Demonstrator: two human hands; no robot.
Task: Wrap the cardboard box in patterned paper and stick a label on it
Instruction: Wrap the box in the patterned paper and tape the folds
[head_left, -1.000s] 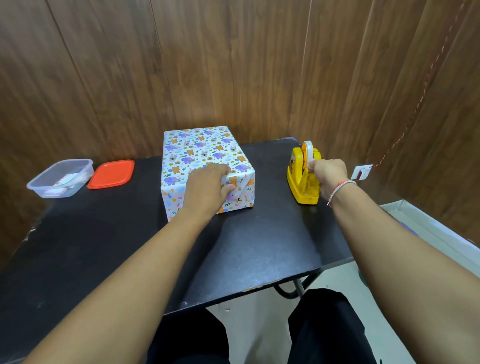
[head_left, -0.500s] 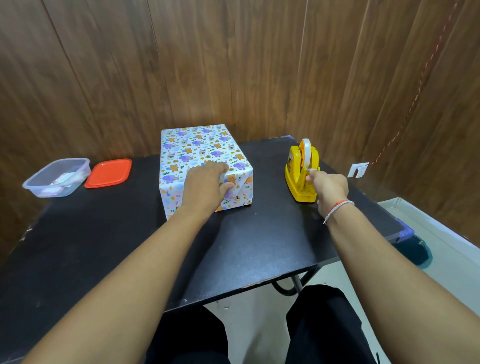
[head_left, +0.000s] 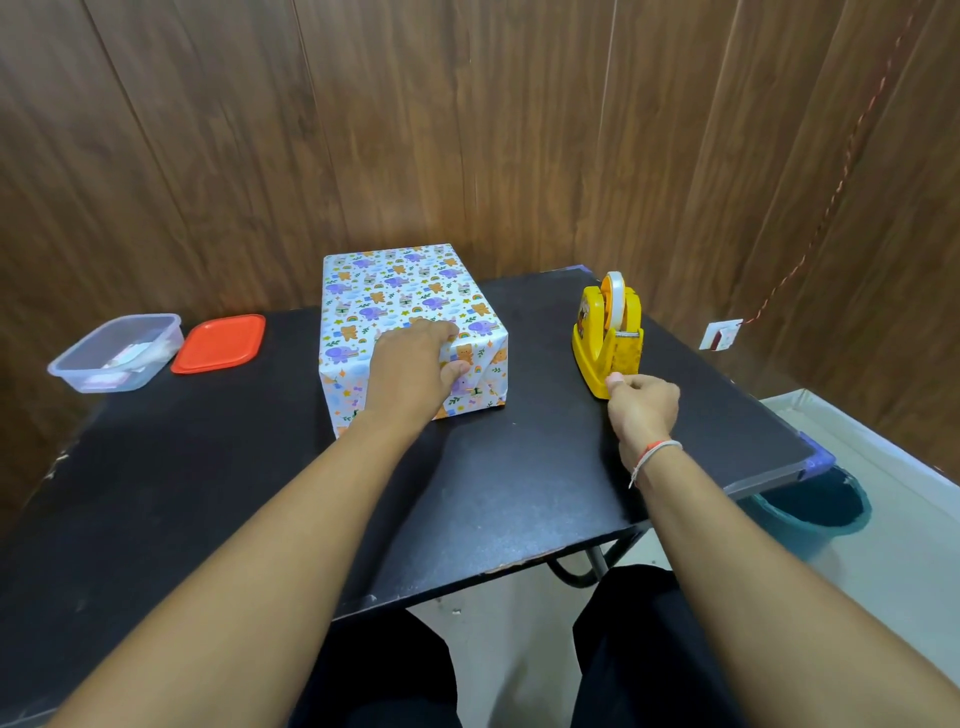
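The box wrapped in animal-patterned paper (head_left: 395, 296) stands on the black table (head_left: 519, 467), near its far middle. My left hand (head_left: 415, 364) lies over the box's near top edge, fingers on top and thumb pressing the folded paper on the near side. A yellow tape dispenser (head_left: 605, 332) with a white tape roll stands to the right of the box. My right hand (head_left: 641, 402) is just in front of the dispenser's base, thumb and fingers pinched together as on a strip of clear tape; the tape itself is too thin to see.
A clear plastic container (head_left: 117, 351) with small paper pieces inside sits at the table's far left, its red lid (head_left: 218, 343) beside it. Wood-panelled walls close in behind and to the right. A teal bin (head_left: 815, 506) stands on the floor below the table's right edge.
My right hand has drawn back from the top of the tape dispenser toward me, down past its base. My left hand has stayed on the box.
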